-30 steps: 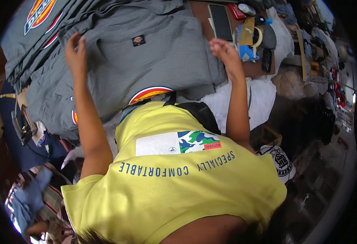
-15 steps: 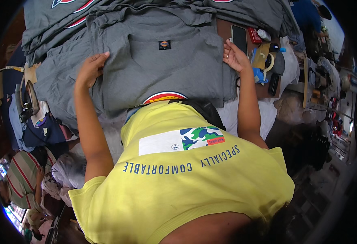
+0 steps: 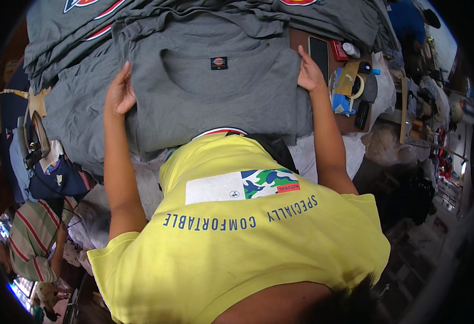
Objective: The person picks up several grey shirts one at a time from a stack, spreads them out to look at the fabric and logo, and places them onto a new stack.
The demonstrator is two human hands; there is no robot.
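A grey t-shirt (image 3: 220,97) with a small dark neck label lies flat on the table in front of me, folded into a rectangle. My left hand (image 3: 119,93) grips its left folded edge, fingers curled over the cloth. At the shirt's right edge my right hand (image 3: 309,73) presses and holds the fabric. More grey shirts with red, white and orange logos (image 3: 86,21) lie spread behind and beside it. My yellow shirt fills the lower part of the picture.
An iron (image 3: 34,137) stands at the left edge on dark blue cloth. Right of the shirt lie a phone (image 3: 319,51), a tape roll (image 3: 355,86) and small items. A person in a striped shirt (image 3: 34,237) is at lower left. Cluttered goods sit at right.
The view has shifted so the shirt sits higher and nearer. Both hands have come inward and down to the folded shirt's side edges, with the sides tucked in.
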